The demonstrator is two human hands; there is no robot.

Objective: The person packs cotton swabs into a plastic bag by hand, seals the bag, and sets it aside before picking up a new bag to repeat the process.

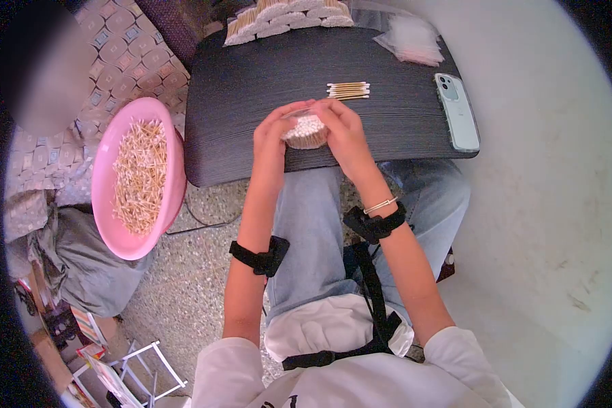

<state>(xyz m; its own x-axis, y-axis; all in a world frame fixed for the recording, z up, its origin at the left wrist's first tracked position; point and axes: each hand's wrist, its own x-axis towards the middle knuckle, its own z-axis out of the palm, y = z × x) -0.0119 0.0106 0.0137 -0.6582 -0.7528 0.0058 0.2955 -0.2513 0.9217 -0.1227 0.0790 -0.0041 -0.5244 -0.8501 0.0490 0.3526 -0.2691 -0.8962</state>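
Between my two hands is a clear plastic bag of cotton swabs (307,132), white tips facing up, held over the front part of the dark table (251,95). My left hand (273,133) is closed round the bag's left side. On its right side my right hand (342,129) grips it, with the fingertips of both hands close together at the bag's top edge. Just beyond my hands a small row of loose cotton swabs (348,90) lies on the table.
Packed swab bundles (289,17) are stacked at the table's far edge. Empty clear bags (413,42) lie at the far right corner, a phone (457,112) at the right edge. A pink basin (102,183) of loose swabs stands left of the table. A wall rises at right.
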